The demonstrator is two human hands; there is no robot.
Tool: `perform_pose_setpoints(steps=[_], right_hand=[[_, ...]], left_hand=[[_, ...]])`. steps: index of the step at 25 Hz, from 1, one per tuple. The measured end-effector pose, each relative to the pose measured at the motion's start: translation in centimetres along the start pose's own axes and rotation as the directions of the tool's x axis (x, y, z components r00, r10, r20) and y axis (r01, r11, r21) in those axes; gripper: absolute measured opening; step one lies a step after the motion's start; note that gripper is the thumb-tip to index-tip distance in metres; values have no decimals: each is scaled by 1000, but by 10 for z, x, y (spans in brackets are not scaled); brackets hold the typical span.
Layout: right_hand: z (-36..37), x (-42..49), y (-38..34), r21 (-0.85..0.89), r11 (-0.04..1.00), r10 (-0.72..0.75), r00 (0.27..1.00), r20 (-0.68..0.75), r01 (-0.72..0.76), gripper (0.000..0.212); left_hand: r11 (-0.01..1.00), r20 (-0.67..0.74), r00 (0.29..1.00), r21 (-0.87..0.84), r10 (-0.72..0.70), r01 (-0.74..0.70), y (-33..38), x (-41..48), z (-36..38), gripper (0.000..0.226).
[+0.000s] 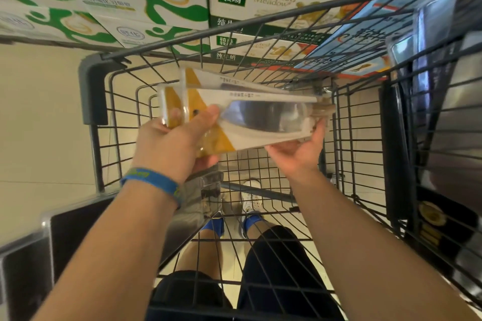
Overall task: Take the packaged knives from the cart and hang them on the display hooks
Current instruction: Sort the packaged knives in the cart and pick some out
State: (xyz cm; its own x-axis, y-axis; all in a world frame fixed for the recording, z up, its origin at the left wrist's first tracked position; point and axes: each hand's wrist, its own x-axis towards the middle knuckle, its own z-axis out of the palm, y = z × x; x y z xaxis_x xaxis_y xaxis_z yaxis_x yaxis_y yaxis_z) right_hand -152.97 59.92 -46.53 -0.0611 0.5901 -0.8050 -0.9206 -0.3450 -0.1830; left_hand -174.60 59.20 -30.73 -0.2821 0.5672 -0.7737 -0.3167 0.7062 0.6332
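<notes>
A packaged knife in a clear blister with white and yellow card is held flat above the wire cart. A second package of the same kind lies stacked just behind it. My left hand grips the yellow end of the packages, thumb on top. My right hand supports the other end from below, palm up with fingers curled at the edge. Another clear package sits in the cart under my left wrist. Display hooks are not in view.
Stacked milk cartons fill the shelf beyond the cart. Dark packaged goods hang or stand along the right side, and a dark boxed item lies at lower left. Beige floor shows to the left.
</notes>
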Motion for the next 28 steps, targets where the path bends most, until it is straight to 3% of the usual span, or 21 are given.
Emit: perform_pose_setpoints(steps=[3, 7, 9, 11, 13, 14, 16, 18, 21, 23, 25, 28], right_hand=[[-8, 8, -19, -8, 994, -109, 948, -299, 112, 47], [-18, 14, -32, -28, 983, -184, 938, -293, 184, 38], [-12, 23, -34, -64, 978, -208, 946, -250, 198, 34], [-2, 40, -32, -184, 973, -185, 948, -259, 140, 34], [7, 56, -27, -391, 920, -176, 929, -326, 37, 39], [10, 62, -23, -485, 874, -178, 913, -366, -24, 43], [12, 64, -11, -616, 781, -192, 896, -401, -108, 45], [9, 60, -1, -696, 708, -204, 908, -365, -120, 35], [9, 53, 11, -758, 644, -195, 934, -298, -107, 31], [14, 52, 23, -816, 559, -151, 949, -276, -148, 43], [20, 51, 35, -882, 417, -109, 951, -289, -220, 64], [23, 50, 44, -892, 368, -130, 936, -327, -261, 75]], left_hand=[[986, -25, 988, -71, -152, 150, -17, 26, 19, 32], [986, 66, 988, -82, -138, 143, -45, 42, 22, 41], [991, 13, 998, -119, -65, 66, -57, 51, 26, 56], [968, -222, 967, -240, -123, 68, -74, 72, 33, 85], [904, -423, 848, -406, -318, 136, -87, 101, 37, 95], [872, -421, 817, -451, -395, 189, -90, 113, 40, 98], [839, -345, 835, -495, -429, 227, -97, 130, 48, 104], [827, -333, 852, -531, -403, 183, -100, 139, 57, 100], [829, -424, 804, -539, -417, 146, -104, 147, 61, 84], [857, -447, 809, -500, -380, 126, -109, 151, 57, 76], [890, -432, 814, -403, -389, 212, -112, 155, 54, 68], [906, -422, 804, -262, -418, 333, -106, 162, 55, 59]])
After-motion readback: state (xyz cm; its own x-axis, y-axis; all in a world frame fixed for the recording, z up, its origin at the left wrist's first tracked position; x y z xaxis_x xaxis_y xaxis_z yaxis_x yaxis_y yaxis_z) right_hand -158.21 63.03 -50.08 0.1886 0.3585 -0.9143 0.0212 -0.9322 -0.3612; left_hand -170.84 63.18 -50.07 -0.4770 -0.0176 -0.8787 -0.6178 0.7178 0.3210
